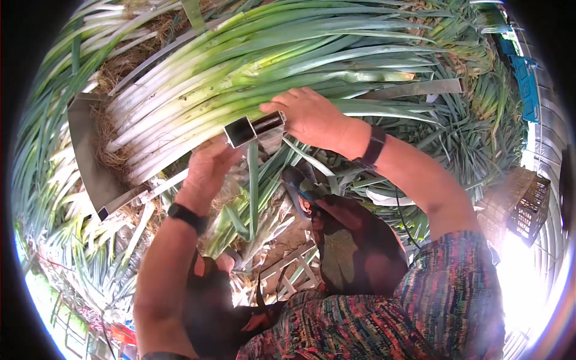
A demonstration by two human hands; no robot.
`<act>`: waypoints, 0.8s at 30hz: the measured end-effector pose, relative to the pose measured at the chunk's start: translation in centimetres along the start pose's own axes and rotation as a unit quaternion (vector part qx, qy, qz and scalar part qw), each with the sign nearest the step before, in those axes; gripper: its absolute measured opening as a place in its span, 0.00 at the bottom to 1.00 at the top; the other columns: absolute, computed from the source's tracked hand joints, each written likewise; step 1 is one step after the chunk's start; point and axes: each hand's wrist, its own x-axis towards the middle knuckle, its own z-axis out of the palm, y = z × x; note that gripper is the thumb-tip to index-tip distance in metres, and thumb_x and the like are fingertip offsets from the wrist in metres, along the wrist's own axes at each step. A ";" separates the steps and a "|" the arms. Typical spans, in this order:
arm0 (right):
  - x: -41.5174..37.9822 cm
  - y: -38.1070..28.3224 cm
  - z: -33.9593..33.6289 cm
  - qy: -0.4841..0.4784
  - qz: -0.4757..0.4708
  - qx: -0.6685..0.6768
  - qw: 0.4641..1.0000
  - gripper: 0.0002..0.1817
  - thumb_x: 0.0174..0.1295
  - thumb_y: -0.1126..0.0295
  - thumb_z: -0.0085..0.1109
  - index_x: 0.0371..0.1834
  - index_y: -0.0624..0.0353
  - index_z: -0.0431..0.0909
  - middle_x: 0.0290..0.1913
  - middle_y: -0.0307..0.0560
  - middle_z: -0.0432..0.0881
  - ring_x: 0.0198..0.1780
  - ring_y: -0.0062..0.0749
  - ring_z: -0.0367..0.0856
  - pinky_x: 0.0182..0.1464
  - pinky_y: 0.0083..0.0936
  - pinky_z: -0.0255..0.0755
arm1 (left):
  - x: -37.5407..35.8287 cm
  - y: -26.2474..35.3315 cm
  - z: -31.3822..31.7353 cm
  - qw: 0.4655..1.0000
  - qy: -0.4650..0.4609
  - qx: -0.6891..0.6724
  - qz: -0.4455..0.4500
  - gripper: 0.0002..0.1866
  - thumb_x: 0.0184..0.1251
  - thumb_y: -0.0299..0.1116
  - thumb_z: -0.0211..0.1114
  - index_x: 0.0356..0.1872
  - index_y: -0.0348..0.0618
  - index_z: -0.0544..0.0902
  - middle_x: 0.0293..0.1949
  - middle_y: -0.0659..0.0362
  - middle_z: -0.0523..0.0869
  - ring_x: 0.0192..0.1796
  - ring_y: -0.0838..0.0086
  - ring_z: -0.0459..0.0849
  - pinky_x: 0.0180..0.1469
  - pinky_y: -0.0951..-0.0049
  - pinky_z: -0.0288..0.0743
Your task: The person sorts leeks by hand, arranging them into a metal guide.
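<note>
A large bundle of green onions [240,78] lies in a metal frame [90,162], white stalks and roots at the left, green leaves running right. My right hand [309,117] rests on top of the bundle, fingers closed around a dark strap at a square metal tube end [241,131]. Just below the tube, my left hand [207,171] is pressed against the underside of the bundle; its fingers are hidden. Both wrists wear black bands.
Loose onion leaves and trimmings cover the ground all around. A metal bar [414,89] crosses behind the bundle at right. A dark plastic crate [528,207] stands at the right edge. My patterned clothing and knees fill the bottom of the view.
</note>
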 end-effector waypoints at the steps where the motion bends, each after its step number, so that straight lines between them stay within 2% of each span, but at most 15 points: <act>1: 0.5 0.5 0.7 -0.007 0.003 0.003 1.000 0.23 0.52 0.69 0.62 0.55 0.51 0.79 0.46 0.44 0.79 0.52 0.41 0.77 0.55 0.36 0.73 | 0.4 -0.5 0.2 1.000 0.004 0.022 0.022 0.19 0.72 0.35 0.61 0.58 0.37 0.75 0.53 0.47 0.85 0.55 0.60 0.85 0.51 0.65 0.84; 2: 0.8 0.8 1.2 -0.017 0.005 0.007 1.000 0.23 0.52 0.70 0.61 0.55 0.50 0.79 0.45 0.43 0.79 0.51 0.41 0.77 0.55 0.36 0.74 | 0.8 -1.0 0.3 0.998 0.008 0.042 0.043 0.17 0.71 0.32 0.61 0.57 0.38 0.76 0.51 0.48 0.86 0.53 0.61 0.87 0.49 0.66 0.85; 3: 1.0 0.6 1.4 -0.009 0.004 0.001 1.000 0.23 0.52 0.70 0.61 0.55 0.49 0.79 0.45 0.43 0.79 0.51 0.42 0.77 0.55 0.36 0.74 | 1.1 -1.2 0.6 0.997 0.061 0.011 0.034 0.15 0.70 0.28 0.62 0.56 0.42 0.77 0.48 0.52 0.87 0.46 0.63 0.90 0.36 0.72 0.87; 6: 1.4 0.4 1.5 0.001 0.001 -0.019 1.000 0.23 0.52 0.70 0.60 0.55 0.48 0.79 0.43 0.43 0.79 0.49 0.42 0.77 0.54 0.35 0.74 | 0.9 -2.2 1.9 0.990 0.126 -0.023 0.059 0.14 0.70 0.30 0.62 0.55 0.42 0.78 0.44 0.54 0.88 0.43 0.65 0.91 0.29 0.77 0.85; 7: 1.4 0.3 1.7 -0.001 0.004 -0.019 1.000 0.22 0.52 0.69 0.60 0.54 0.47 0.79 0.43 0.43 0.79 0.48 0.42 0.76 0.53 0.35 0.74 | 0.7 -1.9 2.9 0.983 0.171 -0.022 0.061 0.13 0.70 0.33 0.63 0.52 0.41 0.80 0.39 0.58 0.87 0.35 0.70 0.90 0.21 0.81 0.78; 10: 2.2 0.5 1.7 -0.005 0.003 -0.009 1.000 0.21 0.52 0.66 0.61 0.52 0.45 0.79 0.41 0.41 0.78 0.46 0.41 0.76 0.50 0.36 0.75 | -0.1 -0.5 3.6 0.985 0.168 0.012 0.024 0.12 0.70 0.35 0.64 0.49 0.40 0.82 0.34 0.59 0.87 0.25 0.75 0.85 0.18 0.83 0.70; 11: 2.2 0.3 1.4 -0.005 0.005 0.005 1.000 0.20 0.52 0.65 0.62 0.52 0.45 0.79 0.40 0.40 0.78 0.45 0.41 0.77 0.49 0.36 0.75 | 0.0 -0.5 3.2 0.986 0.160 0.032 0.024 0.15 0.69 0.39 0.67 0.48 0.38 0.82 0.38 0.54 0.89 0.35 0.72 0.90 0.18 0.80 0.69; 14: 2.6 0.4 1.2 -0.017 -0.015 -0.015 1.000 0.19 0.51 0.64 0.63 0.50 0.46 0.79 0.39 0.39 0.78 0.43 0.39 0.77 0.44 0.35 0.76 | 0.1 0.2 3.1 0.990 0.141 -0.009 -0.019 0.14 0.69 0.37 0.66 0.48 0.39 0.82 0.32 0.58 0.87 0.20 0.78 0.78 0.17 0.82 0.66; 15: 2.7 0.5 1.1 -0.023 -0.025 -0.028 0.999 0.19 0.51 0.64 0.63 0.49 0.46 0.79 0.38 0.39 0.78 0.43 0.39 0.77 0.44 0.34 0.76 | 0.4 0.4 3.1 0.990 0.133 -0.036 -0.019 0.13 0.70 0.35 0.65 0.50 0.39 0.82 0.35 0.55 0.88 0.24 0.75 0.84 0.18 0.81 0.68; 18: 3.0 0.5 1.5 -0.020 -0.032 -0.035 0.999 0.18 0.51 0.64 0.64 0.47 0.50 0.80 0.36 0.39 0.78 0.41 0.38 0.78 0.41 0.33 0.77 | 1.6 -0.7 2.9 0.988 0.125 -0.089 0.008 0.12 0.72 0.33 0.64 0.50 0.38 0.82 0.38 0.51 0.89 0.28 0.72 0.88 0.19 0.81 0.68; 24: 4.1 0.7 1.0 -0.070 -0.028 -0.008 0.997 0.16 0.51 0.62 0.66 0.43 0.53 0.82 0.34 0.38 0.78 0.39 0.36 0.78 0.37 0.31 0.77 | 2.3 -1.2 3.2 0.987 0.153 -0.043 0.029 0.11 0.71 0.27 0.60 0.51 0.38 0.81 0.38 0.51 0.89 0.30 0.71 0.89 0.22 0.79 0.77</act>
